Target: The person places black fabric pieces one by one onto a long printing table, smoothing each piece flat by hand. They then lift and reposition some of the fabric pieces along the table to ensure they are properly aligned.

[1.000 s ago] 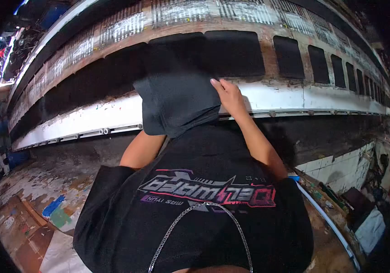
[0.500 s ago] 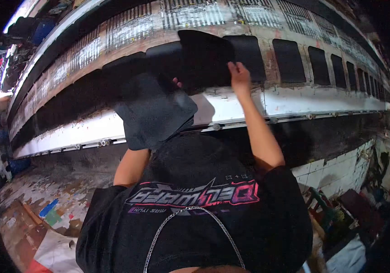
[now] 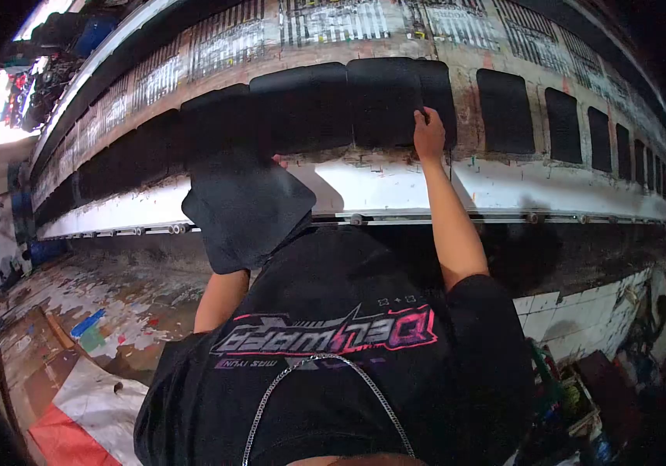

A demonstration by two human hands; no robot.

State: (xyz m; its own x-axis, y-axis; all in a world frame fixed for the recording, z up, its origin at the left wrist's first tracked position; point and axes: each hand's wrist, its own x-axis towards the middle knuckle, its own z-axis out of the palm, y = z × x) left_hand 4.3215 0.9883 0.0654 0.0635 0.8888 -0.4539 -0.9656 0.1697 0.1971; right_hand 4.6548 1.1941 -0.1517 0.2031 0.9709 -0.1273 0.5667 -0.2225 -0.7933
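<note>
Black fabric panels lay along a long, paint-crusted surface (image 3: 395, 182), and the work in hand looked like laying them out one by one. At the far left, the floor (image 3: 116, 295) was blotched with old paint, and a red and white sheet (image 3: 77, 412) lay crumpled on it. Above that, the row (image 3: 193, 128) of panels ran edge to edge, overlapping, so that stretch seemed done. The left hand (image 3: 277, 161) was almost wholly hidden behind a stack (image 3: 244, 210) of spare panels held up at chest height; only a fingertip showed at the top edge, so I cannot tell just how the fingers were set, though they plainly carried the stack. Further right, the right hand (image 3: 428, 133) pressed flat on the newest panel (image 3: 395, 101), fingers together on its right edge, smoothing it onto the surface. Beyond it, single panels (image 3: 506, 110) sat apart with bare gaps between them, well away to the right end. By my judgement, the left part was filled, the current panel was nearly seated, and the stack was left to be placed.
</note>
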